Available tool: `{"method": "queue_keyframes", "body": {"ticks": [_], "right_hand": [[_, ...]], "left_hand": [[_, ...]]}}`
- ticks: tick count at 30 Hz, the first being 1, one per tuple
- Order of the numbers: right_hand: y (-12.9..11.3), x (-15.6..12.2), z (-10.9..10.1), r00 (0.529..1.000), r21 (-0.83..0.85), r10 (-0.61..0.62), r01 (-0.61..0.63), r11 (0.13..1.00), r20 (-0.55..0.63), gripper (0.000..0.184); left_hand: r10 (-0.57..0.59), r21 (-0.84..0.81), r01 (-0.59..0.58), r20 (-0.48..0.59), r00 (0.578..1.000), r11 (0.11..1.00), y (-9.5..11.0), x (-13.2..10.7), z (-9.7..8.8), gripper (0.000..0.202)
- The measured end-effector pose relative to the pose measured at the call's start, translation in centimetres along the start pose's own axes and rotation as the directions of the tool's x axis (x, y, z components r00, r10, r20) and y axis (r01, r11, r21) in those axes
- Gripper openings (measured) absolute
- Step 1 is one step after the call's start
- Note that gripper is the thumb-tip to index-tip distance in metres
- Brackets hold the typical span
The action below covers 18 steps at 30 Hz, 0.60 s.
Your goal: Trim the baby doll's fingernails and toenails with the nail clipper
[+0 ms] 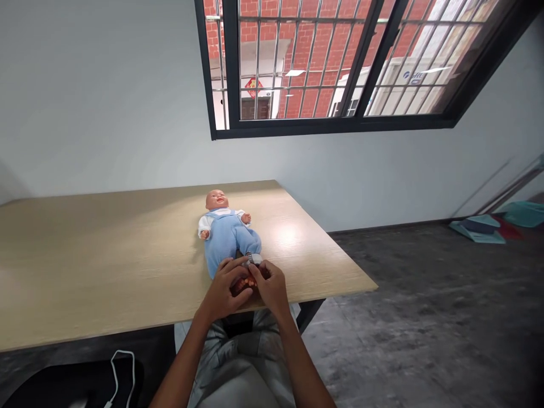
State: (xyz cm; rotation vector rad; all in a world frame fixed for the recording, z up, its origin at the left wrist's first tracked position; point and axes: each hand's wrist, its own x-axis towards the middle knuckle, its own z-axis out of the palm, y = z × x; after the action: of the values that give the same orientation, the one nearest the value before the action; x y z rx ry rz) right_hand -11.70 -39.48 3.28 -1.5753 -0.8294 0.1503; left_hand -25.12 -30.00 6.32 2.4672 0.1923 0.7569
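A baby doll (226, 232) in a light blue romper and white shirt lies on its back on a pale wooden table (106, 255), head toward the wall. Both of my hands meet at the doll's feet near the table's front edge. My left hand (224, 288) curls its fingers round the doll's foot. My right hand (268, 283) pinches a small grey piece at the end of the doll's leg, fingers pressed together. The doll's feet are mostly hidden under my fingers.
The table's right corner (374, 286) juts over a dark grey floor. A barred window (340, 62) is in the white wall behind. Teal boxes (480, 228) lie on the floor at far right. A white cable (117, 374) rests on a black seat at lower left.
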Motion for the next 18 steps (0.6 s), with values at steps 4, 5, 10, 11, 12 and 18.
{"method": "queue_keyframes", "body": {"ticks": [4,5,10,11,12,18], "right_hand": [[-0.27,0.13,0.06,1.0,0.01,0.01,-0.011,1.0,0.005,0.05],[-0.3,0.09,0.04,1.0,0.013,0.013,-0.013,1.0,0.003,0.049],[-0.25,-0.2,-0.25,1.0,0.042,0.005,-0.006,0.999,0.019,0.038],[-0.22,-0.21,-0.31,1.0,0.048,0.002,-0.003,0.999,0.025,0.037],[-0.19,-0.2,-0.36,0.999,0.054,-0.001,-0.001,0.999,0.034,0.037],[-0.08,0.1,-0.51,0.997,0.075,-0.015,0.009,0.997,0.079,0.037]], "left_hand": [[0.011,-0.034,-0.011,-0.008,1.0,0.999,0.03,-0.03,0.03,0.035],[0.011,-0.035,-0.012,-0.016,1.0,0.999,0.02,-0.05,0.06,0.043],[0.065,0.049,-0.065,-0.016,0.998,0.997,-0.05,-0.05,0.26,0.064],[0.078,0.077,-0.078,0.002,0.997,0.994,-0.04,-0.01,0.3,0.066],[0.085,0.103,-0.086,0.019,0.996,0.991,-0.02,0.03,0.35,0.069],[0.077,0.197,-0.077,0.009,0.997,0.977,0.1,0.28,0.84,0.072]]}}
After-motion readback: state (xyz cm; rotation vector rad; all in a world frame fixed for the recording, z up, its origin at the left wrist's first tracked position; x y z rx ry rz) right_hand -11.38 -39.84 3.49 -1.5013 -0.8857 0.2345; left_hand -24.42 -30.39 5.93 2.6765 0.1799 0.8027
